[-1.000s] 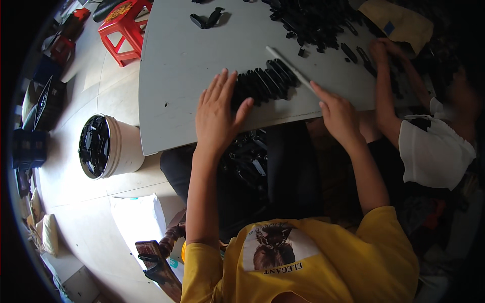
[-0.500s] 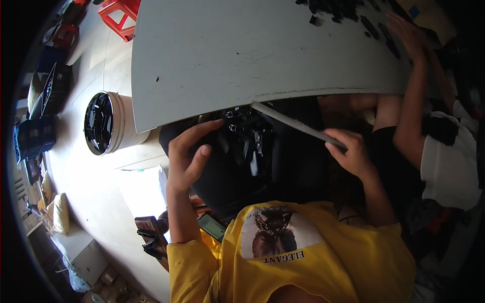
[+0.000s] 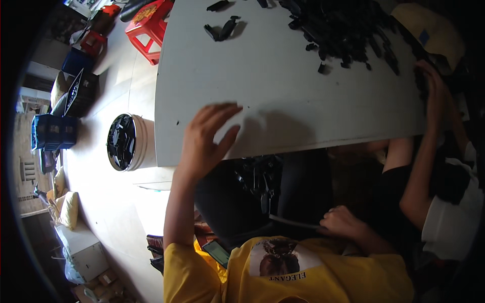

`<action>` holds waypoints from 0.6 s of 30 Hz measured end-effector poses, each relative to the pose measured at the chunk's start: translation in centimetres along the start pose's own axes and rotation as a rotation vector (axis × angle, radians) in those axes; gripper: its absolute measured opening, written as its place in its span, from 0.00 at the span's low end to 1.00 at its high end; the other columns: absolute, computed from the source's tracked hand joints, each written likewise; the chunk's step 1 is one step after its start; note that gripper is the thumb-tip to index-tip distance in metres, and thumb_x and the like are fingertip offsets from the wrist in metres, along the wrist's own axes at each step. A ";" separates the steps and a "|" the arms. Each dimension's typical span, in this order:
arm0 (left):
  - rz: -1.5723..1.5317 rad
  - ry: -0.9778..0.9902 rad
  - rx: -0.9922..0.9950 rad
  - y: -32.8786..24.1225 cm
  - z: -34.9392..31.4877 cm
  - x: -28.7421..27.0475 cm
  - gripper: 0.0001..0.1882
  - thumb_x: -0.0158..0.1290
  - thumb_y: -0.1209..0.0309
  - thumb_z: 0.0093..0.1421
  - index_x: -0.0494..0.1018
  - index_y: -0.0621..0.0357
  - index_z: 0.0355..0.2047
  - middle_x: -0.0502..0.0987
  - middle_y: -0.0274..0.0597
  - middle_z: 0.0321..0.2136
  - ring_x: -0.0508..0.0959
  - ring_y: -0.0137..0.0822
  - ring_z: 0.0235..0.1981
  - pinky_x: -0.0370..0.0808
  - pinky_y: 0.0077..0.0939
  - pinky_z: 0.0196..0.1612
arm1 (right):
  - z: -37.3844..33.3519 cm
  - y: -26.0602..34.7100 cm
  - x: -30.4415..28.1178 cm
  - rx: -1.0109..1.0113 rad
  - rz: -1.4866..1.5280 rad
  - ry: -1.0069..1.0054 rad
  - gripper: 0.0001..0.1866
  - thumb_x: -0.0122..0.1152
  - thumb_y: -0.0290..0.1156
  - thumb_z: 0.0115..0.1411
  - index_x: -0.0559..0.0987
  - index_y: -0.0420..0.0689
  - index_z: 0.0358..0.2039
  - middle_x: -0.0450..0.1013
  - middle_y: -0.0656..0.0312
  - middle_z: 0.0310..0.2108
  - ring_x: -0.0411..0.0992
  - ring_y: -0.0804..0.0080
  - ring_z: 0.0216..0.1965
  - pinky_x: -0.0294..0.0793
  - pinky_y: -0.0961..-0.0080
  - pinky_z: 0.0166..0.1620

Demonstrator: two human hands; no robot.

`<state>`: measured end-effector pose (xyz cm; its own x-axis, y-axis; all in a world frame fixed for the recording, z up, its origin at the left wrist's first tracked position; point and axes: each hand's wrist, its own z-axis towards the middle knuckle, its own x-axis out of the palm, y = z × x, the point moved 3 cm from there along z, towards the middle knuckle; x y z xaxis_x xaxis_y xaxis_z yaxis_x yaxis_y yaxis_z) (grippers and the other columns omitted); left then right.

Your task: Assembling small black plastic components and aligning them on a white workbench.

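Note:
My left hand (image 3: 206,139) is raised over the near left part of the grey table (image 3: 227,86). Its thumb and fingers are apart, slightly curved, and nothing shows between them. Low over my right thigh, my right hand (image 3: 343,222) is closed round one end of a long, flat grey strip (image 3: 293,222), which points left toward my lap. Several shiny black plastic pieces (image 3: 257,177) lie between my thighs, partly in shadow. On the table's far side is a big heap of black pieces (image 3: 343,30), with a few loose black pieces (image 3: 222,30) to its left.
Left of the table stands a white bucket (image 3: 144,141) filled with black pieces. Beyond it are a red stool (image 3: 151,30) and a blue crate (image 3: 55,131). A phone (image 3: 216,252) lies by my left side. At the right, a co-worker's arm (image 3: 429,136) reaches to the table edge.
My left hand has risen from the black pieces in my lap to above the table. My right hand has drawn the grey strip down toward my body. More of the table shows.

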<state>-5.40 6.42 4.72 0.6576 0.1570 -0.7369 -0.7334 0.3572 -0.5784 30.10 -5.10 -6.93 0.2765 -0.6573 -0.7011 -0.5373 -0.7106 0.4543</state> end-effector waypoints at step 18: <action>0.474 -0.124 -0.038 13.3 16.4 5.8 0.20 0.50 0.69 0.62 0.71 0.59 0.54 0.64 0.48 0.61 0.61 0.51 0.64 0.59 0.41 0.64 | 2.7 -7.0 -21.4 0.072 0.294 -1.285 0.03 0.61 0.21 0.56 0.78 0.38 0.31 0.72 0.59 0.29 0.72 0.71 0.25 0.71 0.76 0.26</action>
<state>-8.51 27.13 -1.53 0.2635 0.4032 -0.8764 -0.9613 0.1862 -0.2033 25.79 14.59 3.38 -0.7841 -0.0501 -0.6186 -0.4988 -0.5422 0.6762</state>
